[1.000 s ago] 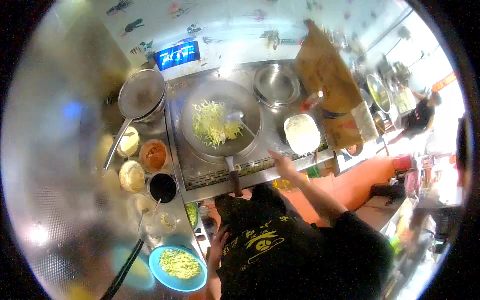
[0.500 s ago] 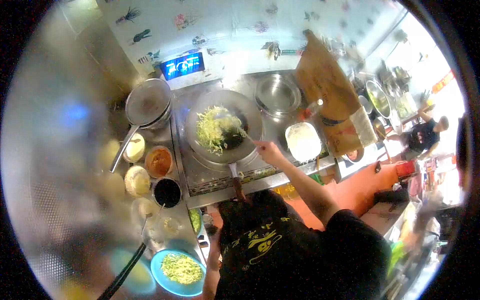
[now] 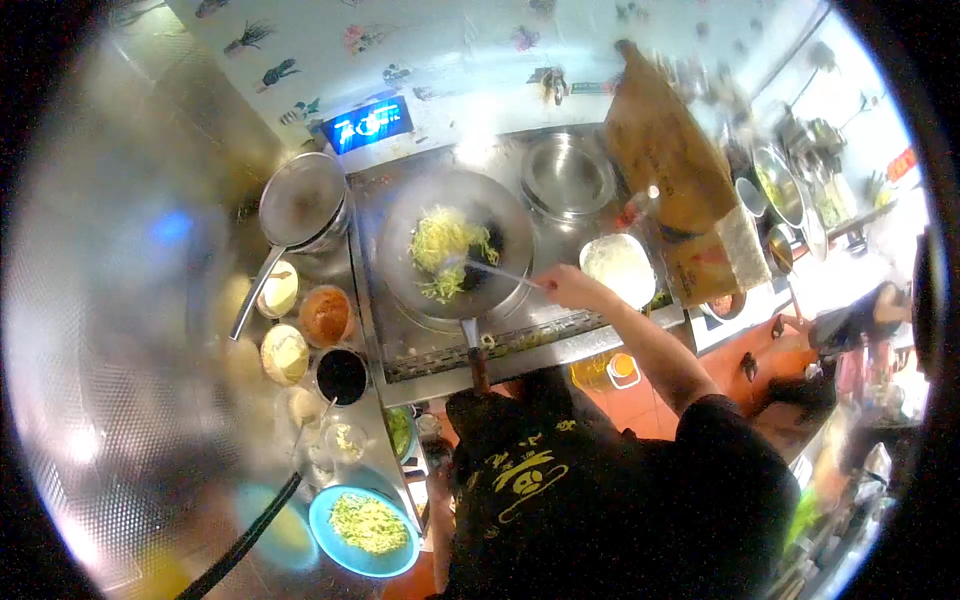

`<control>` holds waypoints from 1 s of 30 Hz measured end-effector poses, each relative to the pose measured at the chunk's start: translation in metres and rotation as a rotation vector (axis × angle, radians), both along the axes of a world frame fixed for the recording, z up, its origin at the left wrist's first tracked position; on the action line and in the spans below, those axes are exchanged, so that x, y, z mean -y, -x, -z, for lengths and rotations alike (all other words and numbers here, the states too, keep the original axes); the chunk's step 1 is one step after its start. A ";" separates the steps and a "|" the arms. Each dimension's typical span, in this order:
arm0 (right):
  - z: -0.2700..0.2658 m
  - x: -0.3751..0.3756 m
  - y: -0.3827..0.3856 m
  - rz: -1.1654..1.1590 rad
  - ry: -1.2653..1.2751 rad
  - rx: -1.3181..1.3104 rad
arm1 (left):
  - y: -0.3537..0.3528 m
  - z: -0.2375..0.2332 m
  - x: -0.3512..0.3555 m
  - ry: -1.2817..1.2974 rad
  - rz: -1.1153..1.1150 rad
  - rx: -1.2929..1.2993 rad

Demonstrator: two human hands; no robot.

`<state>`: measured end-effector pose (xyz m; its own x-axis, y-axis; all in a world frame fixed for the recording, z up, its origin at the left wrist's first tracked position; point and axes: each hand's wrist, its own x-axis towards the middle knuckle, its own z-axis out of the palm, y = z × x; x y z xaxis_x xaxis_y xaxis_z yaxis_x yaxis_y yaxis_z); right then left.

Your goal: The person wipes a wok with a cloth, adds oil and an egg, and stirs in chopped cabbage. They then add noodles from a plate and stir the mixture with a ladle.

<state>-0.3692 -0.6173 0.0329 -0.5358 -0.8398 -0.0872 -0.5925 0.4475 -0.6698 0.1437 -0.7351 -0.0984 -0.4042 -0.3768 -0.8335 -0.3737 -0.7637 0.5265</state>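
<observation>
My right hand [image 3: 565,287] is closed round the end of a long-handled metal utensil [image 3: 497,270]. The utensil's head is buried in pale green vegetable shreds [image 3: 445,240], so its shape is hidden. These shreds lie in a wide grey wok [image 3: 400,265] on the stove, heaped around its middle. The wok's handle [image 3: 475,352] points back at my body, and neither hand is on it. Low beside my apron, the left forearm [image 3: 440,530] hangs down at the counter's edge; the fingers of my left hand are not distinguishable there.
Left of the wok stand a strainer [image 3: 303,200] on a pot and tubs of red-brown seasoning [image 3: 327,315] and dark sauce [image 3: 342,377]. A blue bowl [image 3: 318,525] holds more shreds. On the right are a metal basin [image 3: 568,178], a white container [image 3: 618,270] and cardboard [image 3: 665,150]. Another person [image 3: 850,320] stands far right.
My right hand has shifted right, showing more of the utensil's handle. The shreds are gathered more compactly in the wok. The view has tilted slightly, and the person at far right has moved.
</observation>
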 end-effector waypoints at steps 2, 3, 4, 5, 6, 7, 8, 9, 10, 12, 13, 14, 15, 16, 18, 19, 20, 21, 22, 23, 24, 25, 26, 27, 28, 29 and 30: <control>-0.033 -0.009 -0.001 0.243 -0.089 0.196 | 0.000 0.004 0.000 0.007 0.007 0.002; -0.015 -0.005 0.010 0.359 -0.099 0.278 | 0.002 0.006 0.001 0.012 0.010 0.002; 0.006 0.002 0.014 0.410 -0.001 0.354 | 0.004 0.007 0.002 0.018 0.018 0.000; 0.030 0.011 0.016 0.461 0.100 0.430 | 0.006 0.008 0.003 0.029 0.022 -0.002; 0.047 0.020 0.016 0.511 0.203 0.506 | 0.007 0.009 0.004 0.036 0.029 -0.004; 0.058 0.029 0.014 0.476 0.158 0.595 | 0.009 0.011 0.005 0.044 0.034 -0.006; 0.063 0.036 0.009 0.445 0.113 0.687 | 0.008 0.012 0.006 0.050 0.041 -0.006; 0.066 0.036 0.006 0.413 0.069 0.777 | 0.009 0.013 0.007 0.055 0.049 -0.006; 0.067 0.027 0.003 0.273 0.057 0.619 | 0.009 0.014 0.010 0.062 0.054 -0.007; 0.047 0.000 -0.010 -0.010 0.030 0.288 | 0.009 0.016 0.016 0.072 0.065 -0.006; -0.001 -0.013 -0.029 0.037 -0.010 0.274 | 0.008 0.018 0.019 0.074 0.066 -0.004; -0.041 -0.024 -0.046 0.083 -0.054 0.264 | 0.007 0.020 0.021 0.080 0.064 -0.002; -0.035 -0.033 -0.047 0.049 -0.055 0.195 | 0.006 0.021 0.022 0.082 0.068 0.001; -0.023 -0.045 -0.047 0.022 -0.056 0.127 | 0.004 0.023 0.023 0.083 0.073 0.003; -0.001 -0.049 -0.048 0.021 -0.067 0.000 | 0.001 0.025 0.024 0.081 0.093 0.007; 0.010 -0.039 -0.041 0.040 -0.077 -0.064 | 0.000 0.027 0.023 0.082 0.098 0.010; 0.013 -0.029 -0.033 0.056 -0.086 -0.130 | 0.000 0.027 0.021 0.085 0.103 0.010; -0.008 -0.019 -0.032 0.171 -0.167 0.044 | 0.000 0.029 0.021 0.087 0.107 0.007; -0.015 -0.015 -0.031 0.262 -0.117 0.065 | 0.002 0.031 0.023 0.093 0.114 0.004; -0.020 -0.013 -0.029 0.352 -0.068 0.087 | 0.004 0.033 0.025 0.097 0.125 0.004; -0.023 -0.011 -0.027 0.441 -0.020 0.108 | 0.005 0.034 0.026 0.102 0.132 0.002; -0.014 -0.005 -0.025 0.503 0.056 0.128 | 0.005 0.035 0.025 0.103 0.136 0.001; 0.009 0.004 -0.026 0.561 0.129 0.151 | 0.007 0.035 0.025 0.105 0.140 -0.001; 0.033 0.007 -0.028 0.618 0.200 0.178 | 0.007 0.036 0.025 0.107 0.146 -0.001; 0.055 0.007 -0.031 0.529 0.219 0.267 | 0.007 0.037 0.024 0.110 0.149 -0.001; 0.059 0.011 -0.036 0.436 0.243 0.354 | 0.007 0.038 0.025 0.113 0.150 -0.005; 0.061 0.013 -0.041 0.492 0.191 0.628 | 0.006 0.038 0.027 0.118 0.154 -0.005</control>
<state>-0.3282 -0.6300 -0.0285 -0.7460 -0.5519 -0.3726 0.1527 0.4029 -0.9024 0.1374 -0.7618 -0.1365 -0.4688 -0.4050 -0.7850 -0.4785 -0.6305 0.6111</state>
